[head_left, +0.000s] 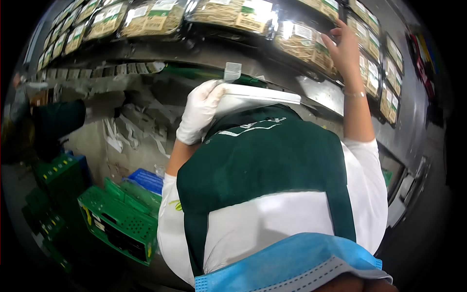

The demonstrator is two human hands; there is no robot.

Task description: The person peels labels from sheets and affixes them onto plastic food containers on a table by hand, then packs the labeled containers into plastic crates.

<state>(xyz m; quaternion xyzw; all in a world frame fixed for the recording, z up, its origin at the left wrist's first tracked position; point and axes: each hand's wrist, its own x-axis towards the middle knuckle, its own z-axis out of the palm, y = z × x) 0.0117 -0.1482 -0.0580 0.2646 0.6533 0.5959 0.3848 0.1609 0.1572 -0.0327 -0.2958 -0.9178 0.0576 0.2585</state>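
Observation:
White-gloved, my left hand [200, 108] is closed round the left end of a flat white stack [258, 93], held in front of my green apron. A small printed label [233, 71] stands up just above its fingers. My right hand [343, 48] is bare and reaches over the steel counter with its fingers apart, holding nothing. Beside it lies a clear-topped black pack of pale, noodle-like strips [302, 46], with printed labels on it. Whether its fingertips touch a pack I cannot tell.
More labelled packs [153, 18] line the steel counter [321, 95] at left and right. Green crates [119, 219] and a blue one [146, 180] are low on the left. Paper strips [121, 134] hang left of centre. A person in dark clothing [53, 121] is at far left.

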